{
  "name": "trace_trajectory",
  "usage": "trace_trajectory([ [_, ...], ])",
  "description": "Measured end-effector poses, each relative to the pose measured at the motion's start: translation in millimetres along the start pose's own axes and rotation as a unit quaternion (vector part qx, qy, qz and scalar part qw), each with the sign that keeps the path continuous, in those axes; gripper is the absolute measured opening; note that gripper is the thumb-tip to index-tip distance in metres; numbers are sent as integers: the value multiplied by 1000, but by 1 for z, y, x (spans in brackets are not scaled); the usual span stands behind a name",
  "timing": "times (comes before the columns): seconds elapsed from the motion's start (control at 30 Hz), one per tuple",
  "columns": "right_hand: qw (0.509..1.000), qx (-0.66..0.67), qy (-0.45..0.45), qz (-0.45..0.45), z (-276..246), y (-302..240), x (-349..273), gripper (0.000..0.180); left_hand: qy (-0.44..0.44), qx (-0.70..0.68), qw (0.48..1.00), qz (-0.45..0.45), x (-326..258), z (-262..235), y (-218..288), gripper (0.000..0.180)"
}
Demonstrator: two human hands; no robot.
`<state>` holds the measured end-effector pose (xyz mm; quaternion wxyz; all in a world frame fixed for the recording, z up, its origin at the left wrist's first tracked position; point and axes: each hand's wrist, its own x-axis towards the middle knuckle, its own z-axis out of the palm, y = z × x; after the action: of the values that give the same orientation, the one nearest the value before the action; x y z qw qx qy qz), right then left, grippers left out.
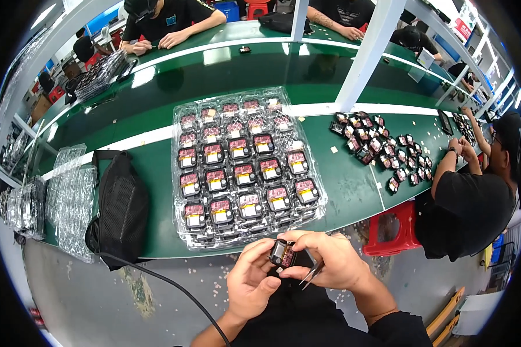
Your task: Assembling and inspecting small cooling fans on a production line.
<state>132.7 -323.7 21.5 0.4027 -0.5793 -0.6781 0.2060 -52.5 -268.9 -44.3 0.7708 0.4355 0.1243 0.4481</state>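
A small square black electronic module (282, 253) with a pale block and reddish circuitry is held up just off the table's near edge. My left hand (252, 280) pinches its left side, fingertips on the rim and thumb below. From the other side my right hand (333, 261) grips it between thumb and index finger. That same hand also keeps a pair of metal tweezers (312, 274), their tips pointing down and away from the module. Just beyond lies a stack of clear plastic trays (182, 231), the top one filled with rows of similar modules (250, 205).
Left of the trays lie a black bag (121, 202) and empty clear trays (69, 202). More modules are heaped (367, 139) to the right on the green table (347, 202). A co-worker (474, 191) sits there beside a red stool (391, 228). A black cable (173, 283) hangs by my left arm.
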Motion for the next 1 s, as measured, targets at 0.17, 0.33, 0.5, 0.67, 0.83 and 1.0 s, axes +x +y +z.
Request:
trace_trajectory([
  [0.17, 999, 43, 12, 0, 9, 0, -5, 47, 1, -15, 1000, -6, -3, -6, 4, 62],
  [0.33, 999, 39, -10, -26, 13, -4, -4, 48, 68, -38, 996, -31, -2, -1, 10, 65],
  [0.5, 995, 94, -5, -27, 22, -4, -6, 55, 19, 45, 998, -35, -7, -13, 8, 73],
  [0.67, 997, 20, 66, -47, 25, -2, -9, 59, 62, -62, 996, -26, -3, -9, 10, 63],
  [0.83, 974, -176, 121, -77, 33, 0, -12, 41, 75, -75, 994, -32, -3, -9, 9, 63],
  [1.0, 980, -140, 120, -78, 36, 1, -14, 33, 78, -87, 992, -41, -3, -9, 8, 63],
])
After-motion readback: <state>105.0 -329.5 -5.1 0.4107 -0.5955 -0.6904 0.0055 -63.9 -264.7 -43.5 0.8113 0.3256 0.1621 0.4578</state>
